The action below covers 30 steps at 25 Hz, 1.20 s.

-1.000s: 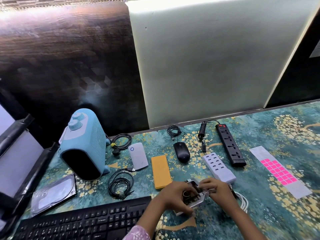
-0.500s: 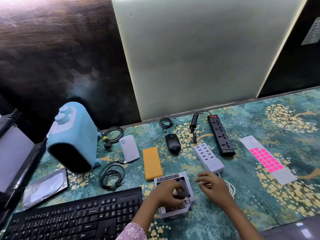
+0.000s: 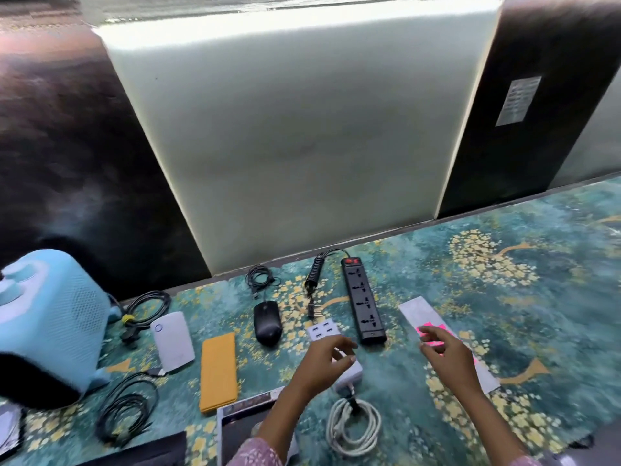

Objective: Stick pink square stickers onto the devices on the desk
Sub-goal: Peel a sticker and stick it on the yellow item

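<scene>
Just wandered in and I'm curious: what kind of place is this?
Probably an office desk or workstation: a black computer mouse, a black power strip and a white multi-port USB charger lie on a teal floral desk mat.

glossy black plastic power strip (image 3: 363, 304) on patterned cloth desk cover (image 3: 524, 297).

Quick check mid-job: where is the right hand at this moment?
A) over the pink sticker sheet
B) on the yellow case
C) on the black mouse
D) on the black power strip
A: the right hand is over the pink sticker sheet, fingers spread across its pink squares, while the left hand rests on the white USB charging hub.
</scene>
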Available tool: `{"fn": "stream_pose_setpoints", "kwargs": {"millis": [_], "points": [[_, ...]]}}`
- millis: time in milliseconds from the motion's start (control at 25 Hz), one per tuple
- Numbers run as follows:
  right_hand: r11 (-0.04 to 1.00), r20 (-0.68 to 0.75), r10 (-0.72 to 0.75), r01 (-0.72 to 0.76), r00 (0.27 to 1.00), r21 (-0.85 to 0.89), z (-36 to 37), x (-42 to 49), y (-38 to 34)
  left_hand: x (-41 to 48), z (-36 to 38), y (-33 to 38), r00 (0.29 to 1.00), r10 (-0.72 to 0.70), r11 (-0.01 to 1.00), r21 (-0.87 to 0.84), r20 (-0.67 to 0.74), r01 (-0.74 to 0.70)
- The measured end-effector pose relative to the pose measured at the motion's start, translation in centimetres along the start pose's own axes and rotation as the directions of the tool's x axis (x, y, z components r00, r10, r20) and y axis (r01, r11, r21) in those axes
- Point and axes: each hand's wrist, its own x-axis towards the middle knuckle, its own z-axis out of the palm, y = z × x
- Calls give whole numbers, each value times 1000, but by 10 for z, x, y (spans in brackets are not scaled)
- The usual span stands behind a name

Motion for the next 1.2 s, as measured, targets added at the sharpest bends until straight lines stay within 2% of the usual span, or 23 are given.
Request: {"fn": "stream_pose_setpoints", "kwargs": {"millis": [80, 120, 200, 320, 480, 600, 680, 760, 800, 880, 920, 1000, 1040, 1080, 1200], "points": [[993, -3, 19, -19, 1000, -114, -13, 18, 21, 15, 12, 10, 1000, -12, 1000, -14, -12, 11], [973, 6, 27, -25, 1000, -230, -18, 26, 32, 22, 18, 13, 1000, -20, 1000, -18, -23, 20], [910, 26, 116, -96, 993, -402, -23, 39, 49, 34, 27, 19, 999, -38, 999, -31, -32, 37], [868, 38, 261, -218, 965, -446, -26, 52, 68, 49, 45, 30, 997, -66, 997, -54, -49, 63], [901, 97, 293, -241, 951, -361, -34, 62, 67, 62, 64, 39, 992, -125, 955, -272, -19, 115], [960, 276, 241, -188, 930, -206, -49, 67, 59, 71, 75, 48, 977, -211, 923, -328, 2, 200], [991, 414, 129, -126, 901, -34, -58, 70, 48, 78, 81, 58, 940, -337, 834, -447, 52, 324], [991, 525, 33, -95, 851, 92, -63, 68, 35, 84, 86, 65, 891, -432, 695, -578, 140, 428], [989, 565, 8, -89, 825, 116, -65, 67, 31, 88, 89, 68, 886, -436, 638, -642, 154, 426], [993, 604, -22, -55, 797, 109, -63, 61, 22, 94, 92, 69, 895, -436, 555, -754, 96, 351], [994, 560, -42, -19, 828, 104, -61, 59, 20, 96, 93, 70, 889, -453, 545, -771, 60, 330], [983, 315, -165, 130, 935, 127, -58, 55, 17, 97, 95, 72, 866, -500, 557, -755, 27, 345], [961, 197, -257, 229, 946, 155, -56, 53, 14, 96, 96, 74, 859, -511, 565, -742, 29, 361], [933, 132, -341, 318, 931, 167, -54, 52, 12, 95, 96, 75, 860, -510, 573, -729, 40, 374], [883, 155, -468, 460, 870, 90, -46, 50, 13, 91, 98, 79, 874, -482, 601, -699, 70, 387]]}}
